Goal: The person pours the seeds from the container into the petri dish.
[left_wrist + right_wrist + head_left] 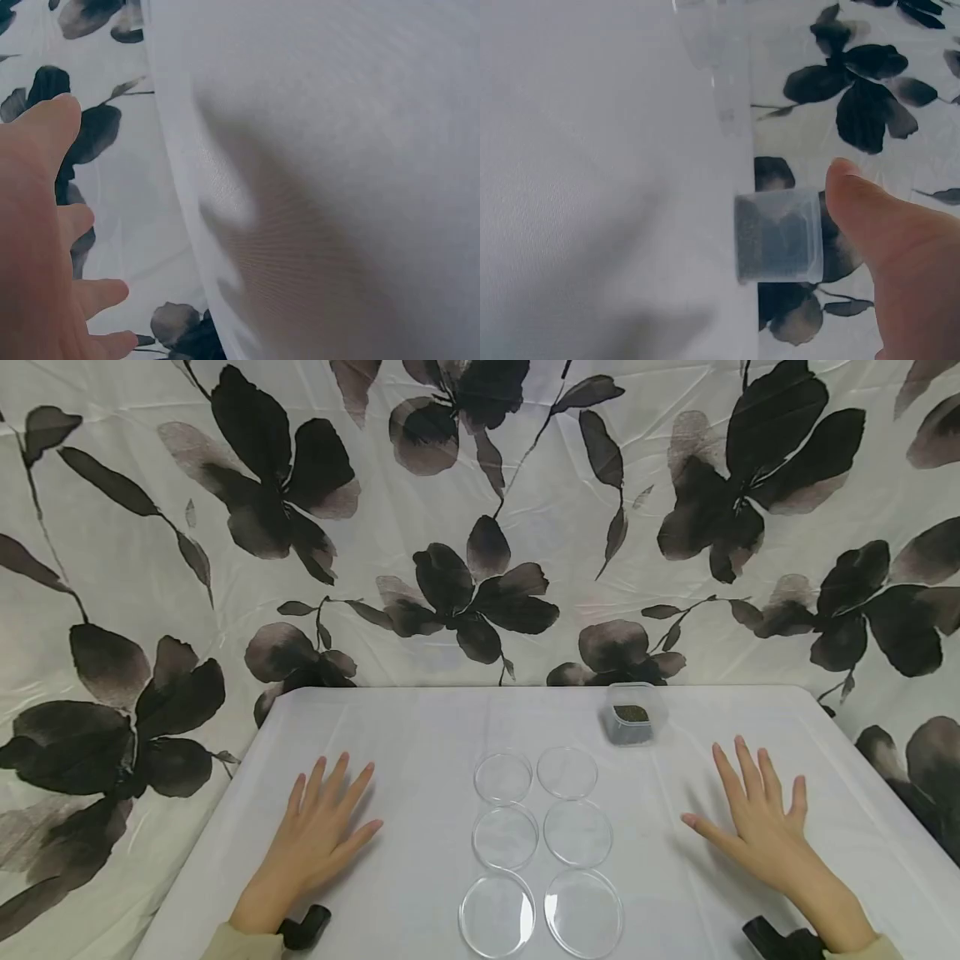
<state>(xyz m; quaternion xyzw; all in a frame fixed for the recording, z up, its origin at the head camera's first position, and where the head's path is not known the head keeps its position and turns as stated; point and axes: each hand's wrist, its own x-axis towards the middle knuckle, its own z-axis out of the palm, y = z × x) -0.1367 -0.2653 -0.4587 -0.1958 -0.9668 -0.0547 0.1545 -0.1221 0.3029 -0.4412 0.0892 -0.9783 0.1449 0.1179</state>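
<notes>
My left hand (313,837) is spread with straight fingers over the left side of the white table, holding nothing. On the right side, my right hand (767,833) is spread likewise, also with nothing in it. Between them lie several clear round dishes (498,913) in two columns, apart from both hands. Behind the right column stands a small clear plastic tub (630,729) with dark green-brown contents; it is nearest to my right hand. The right wrist view shows this tub (780,236) beyond the thumb (855,196). Only table and shadow lie beside the left hand (34,247) in its wrist view.
A white cover lies over the table (420,718), whose far edge meets a hanging cloth (585,560) with dark flowers. Each wrist wears a black camera, one at the left wrist (306,928) and one at the right (780,939).
</notes>
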